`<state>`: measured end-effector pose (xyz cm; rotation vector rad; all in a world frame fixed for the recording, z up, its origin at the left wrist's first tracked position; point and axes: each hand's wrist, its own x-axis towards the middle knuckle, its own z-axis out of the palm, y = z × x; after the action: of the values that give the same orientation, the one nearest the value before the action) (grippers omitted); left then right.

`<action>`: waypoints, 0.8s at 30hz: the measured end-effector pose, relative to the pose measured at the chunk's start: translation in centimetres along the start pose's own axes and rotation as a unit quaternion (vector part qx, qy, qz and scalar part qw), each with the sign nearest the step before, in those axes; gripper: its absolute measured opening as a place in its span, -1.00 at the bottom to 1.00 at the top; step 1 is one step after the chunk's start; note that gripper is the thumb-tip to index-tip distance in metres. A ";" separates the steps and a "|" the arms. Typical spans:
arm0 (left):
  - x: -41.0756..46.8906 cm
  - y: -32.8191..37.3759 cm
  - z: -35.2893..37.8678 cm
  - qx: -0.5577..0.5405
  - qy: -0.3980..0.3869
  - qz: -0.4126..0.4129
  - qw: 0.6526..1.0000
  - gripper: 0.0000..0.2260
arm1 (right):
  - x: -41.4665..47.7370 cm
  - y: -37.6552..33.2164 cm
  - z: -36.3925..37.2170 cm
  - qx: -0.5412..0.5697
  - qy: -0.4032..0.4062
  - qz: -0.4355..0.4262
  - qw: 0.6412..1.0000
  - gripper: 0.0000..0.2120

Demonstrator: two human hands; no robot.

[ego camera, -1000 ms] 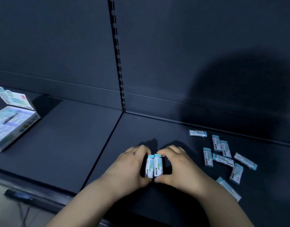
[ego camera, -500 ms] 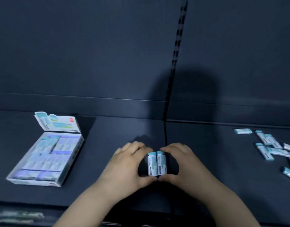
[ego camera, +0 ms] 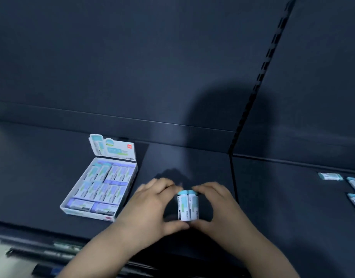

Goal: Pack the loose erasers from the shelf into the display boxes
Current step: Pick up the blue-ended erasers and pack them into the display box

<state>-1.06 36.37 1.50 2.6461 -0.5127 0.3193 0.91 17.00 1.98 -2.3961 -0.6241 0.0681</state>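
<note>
Head cam: left hand (ego camera: 152, 205) & right hand (ego camera: 218, 207) pinch eraser stack (ego camera: 188, 205) w/ fingertips; uneven squeeze could spill it before display box (ego camera: 76, 210).

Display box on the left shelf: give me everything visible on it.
The white cardboard display box is a shallow open tray with its printed lid flap folded upright at the back; the flap shows teal and green graphics and a small red logo. It lies flat on the dark shelf, skewed from the shelf's front edge. Inside, white-and-teal sleeved erasers lie flat in rows and look to nearly fill it; blur prevents a count. Neither hand touches it; the left hand is just to its right.
</note>
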 end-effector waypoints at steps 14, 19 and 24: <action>-5.4 -13.4 -8.2 0.025 -0.008 -0.086 0.996 -0.33 | 7.5 -9.6 8.7 -0.020 0.008 -0.019 1.000 -0.31; -4.5 -17.3 -9.6 0.052 -0.014 -0.036 0.998 -0.28 | 10.4 -11.7 10.6 -0.053 0.040 0.013 0.998 -0.29; -2.3 -18.3 -8.8 0.027 -0.083 0.013 0.996 -0.33 | 12.3 -12.0 11.4 -0.072 0.030 0.078 0.994 -0.27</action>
<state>2.91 56.38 1.93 2.7339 -0.5999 0.1235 4.45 37.34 1.63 -2.5740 -0.4272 0.0187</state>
